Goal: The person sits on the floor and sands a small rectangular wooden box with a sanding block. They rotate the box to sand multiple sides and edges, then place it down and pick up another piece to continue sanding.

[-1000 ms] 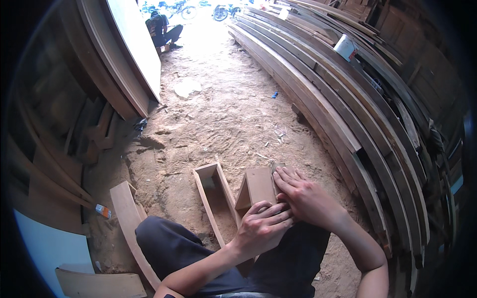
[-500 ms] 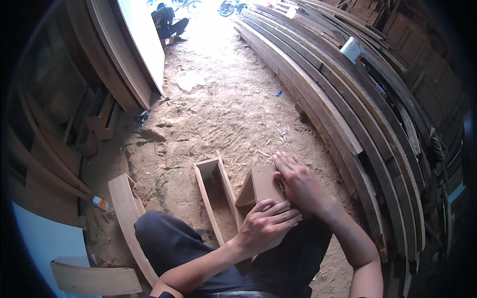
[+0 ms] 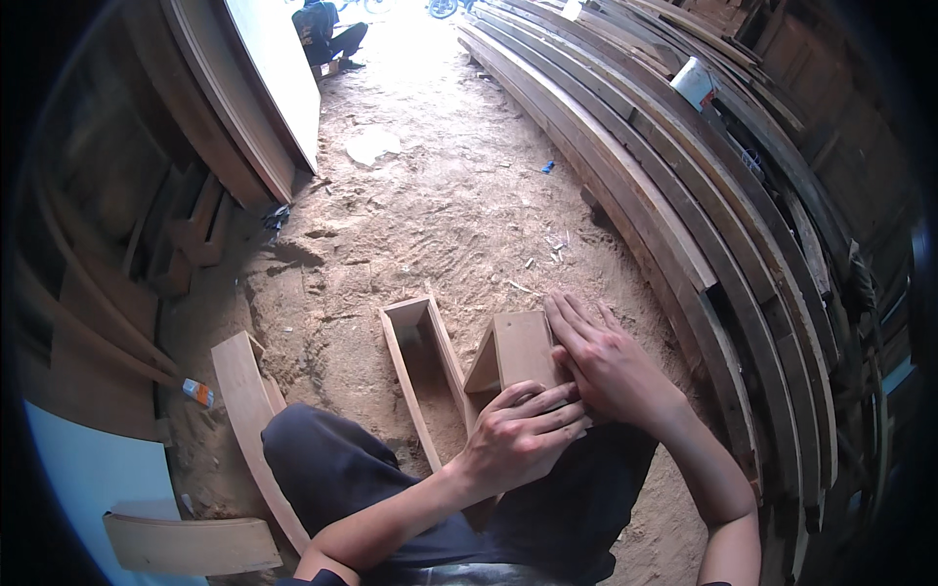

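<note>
A small wooden box piece [image 3: 518,347] rests tilted on my lap, its flat brown face up. My left hand [image 3: 523,435] grips its near end with curled fingers. My right hand [image 3: 606,356] lies flat on its right side, fingers spread and pressing down. Just left of it an open, long, narrow wooden box frame [image 3: 415,366] lies on the sandy ground [image 3: 430,205], touching my knee.
Long stacked planks [image 3: 684,195] curve along the right side, with a white cup [image 3: 696,81] on top. Boards and a white panel [image 3: 274,78] lean at left. A curved wooden piece [image 3: 249,410] lies by my left leg. Another person [image 3: 327,29] sits far ahead.
My right hand has slid slightly along the wooden piece and spread flatter; the view has shifted a little. My left hand keeps its grip.
</note>
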`<move>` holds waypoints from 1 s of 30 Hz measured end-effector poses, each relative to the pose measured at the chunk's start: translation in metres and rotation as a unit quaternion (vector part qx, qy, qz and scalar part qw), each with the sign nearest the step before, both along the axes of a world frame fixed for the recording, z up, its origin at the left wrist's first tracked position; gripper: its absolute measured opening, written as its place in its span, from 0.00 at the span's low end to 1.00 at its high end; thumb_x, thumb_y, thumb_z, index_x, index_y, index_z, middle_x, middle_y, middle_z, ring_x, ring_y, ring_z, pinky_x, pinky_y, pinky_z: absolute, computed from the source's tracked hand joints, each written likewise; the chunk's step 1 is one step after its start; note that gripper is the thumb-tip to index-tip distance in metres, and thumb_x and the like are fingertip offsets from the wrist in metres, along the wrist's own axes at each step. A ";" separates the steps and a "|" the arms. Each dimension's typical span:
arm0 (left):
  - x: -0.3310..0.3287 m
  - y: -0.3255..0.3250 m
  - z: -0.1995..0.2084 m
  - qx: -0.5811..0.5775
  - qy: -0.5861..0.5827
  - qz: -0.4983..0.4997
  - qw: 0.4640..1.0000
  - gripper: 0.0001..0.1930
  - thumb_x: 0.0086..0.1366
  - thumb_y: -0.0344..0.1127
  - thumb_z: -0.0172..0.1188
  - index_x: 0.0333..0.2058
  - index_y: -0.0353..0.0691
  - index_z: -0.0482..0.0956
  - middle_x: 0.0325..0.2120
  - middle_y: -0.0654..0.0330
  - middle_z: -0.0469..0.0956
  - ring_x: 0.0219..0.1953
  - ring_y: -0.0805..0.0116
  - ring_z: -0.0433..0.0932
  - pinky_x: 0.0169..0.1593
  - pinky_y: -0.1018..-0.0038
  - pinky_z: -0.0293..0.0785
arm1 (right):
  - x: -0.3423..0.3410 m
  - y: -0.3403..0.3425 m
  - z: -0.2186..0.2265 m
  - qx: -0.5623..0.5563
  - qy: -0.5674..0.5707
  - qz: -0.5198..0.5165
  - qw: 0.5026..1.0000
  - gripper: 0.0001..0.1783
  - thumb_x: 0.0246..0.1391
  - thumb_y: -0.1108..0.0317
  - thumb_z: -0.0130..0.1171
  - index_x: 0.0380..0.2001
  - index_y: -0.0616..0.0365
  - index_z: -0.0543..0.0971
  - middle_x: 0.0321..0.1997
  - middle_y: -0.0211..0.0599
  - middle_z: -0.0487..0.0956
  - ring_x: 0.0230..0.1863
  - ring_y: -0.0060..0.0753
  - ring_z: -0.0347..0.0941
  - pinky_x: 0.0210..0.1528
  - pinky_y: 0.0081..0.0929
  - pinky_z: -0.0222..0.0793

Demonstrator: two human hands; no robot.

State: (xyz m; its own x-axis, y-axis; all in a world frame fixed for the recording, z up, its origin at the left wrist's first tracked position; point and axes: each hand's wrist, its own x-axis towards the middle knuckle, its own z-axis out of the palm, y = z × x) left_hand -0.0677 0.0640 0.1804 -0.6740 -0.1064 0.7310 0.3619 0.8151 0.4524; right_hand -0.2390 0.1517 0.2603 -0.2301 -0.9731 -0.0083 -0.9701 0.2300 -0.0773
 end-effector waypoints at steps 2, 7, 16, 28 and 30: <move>-0.002 0.001 0.005 -0.003 -0.001 0.007 1.000 0.07 0.65 0.34 0.74 0.41 0.51 0.92 0.48 0.71 0.91 0.58 0.72 0.87 0.58 0.69 0.78 | 0.004 0.009 0.007 0.009 0.010 0.001 1.000 0.33 0.77 0.63 0.48 0.78 0.69 0.62 0.83 0.54 0.63 0.85 0.50 0.56 0.84 0.63 0.50; -0.005 0.003 0.005 0.004 0.011 0.007 1.000 0.06 0.65 0.34 0.74 0.40 0.51 0.92 0.46 0.71 0.91 0.57 0.72 0.87 0.57 0.69 0.78 | -0.004 -0.002 0.000 -0.004 0.020 -0.009 1.000 0.33 0.78 0.61 0.45 0.78 0.68 0.62 0.83 0.53 0.64 0.86 0.50 0.55 0.83 0.64 0.51; -0.007 0.007 -0.004 -0.007 0.018 0.012 1.000 0.07 0.65 0.34 0.73 0.41 0.51 0.92 0.48 0.71 0.91 0.58 0.71 0.87 0.61 0.66 0.78 | -0.007 0.001 -0.002 -0.023 -0.007 -0.022 0.999 0.33 0.78 0.61 0.47 0.80 0.61 0.63 0.83 0.48 0.65 0.86 0.49 0.55 0.85 0.60 0.48; 0.004 0.019 0.002 -0.004 0.008 0.026 1.000 0.05 0.64 0.36 0.75 0.39 0.55 0.92 0.49 0.75 0.91 0.57 0.78 0.87 0.57 0.72 0.75 | -0.001 0.017 0.006 0.011 0.008 -0.019 1.000 0.33 0.79 0.58 0.47 0.80 0.59 0.63 0.83 0.43 0.66 0.89 0.48 0.46 0.85 0.68 0.42; 0.004 0.026 0.002 0.005 0.004 0.038 0.999 0.05 0.64 0.35 0.75 0.39 0.55 0.91 0.49 0.74 0.91 0.57 0.78 0.87 0.57 0.72 0.75 | 0.000 0.019 0.013 0.017 -0.009 -0.010 1.000 0.32 0.78 0.61 0.48 0.79 0.62 0.63 0.83 0.47 0.66 0.88 0.51 0.48 0.84 0.68 0.47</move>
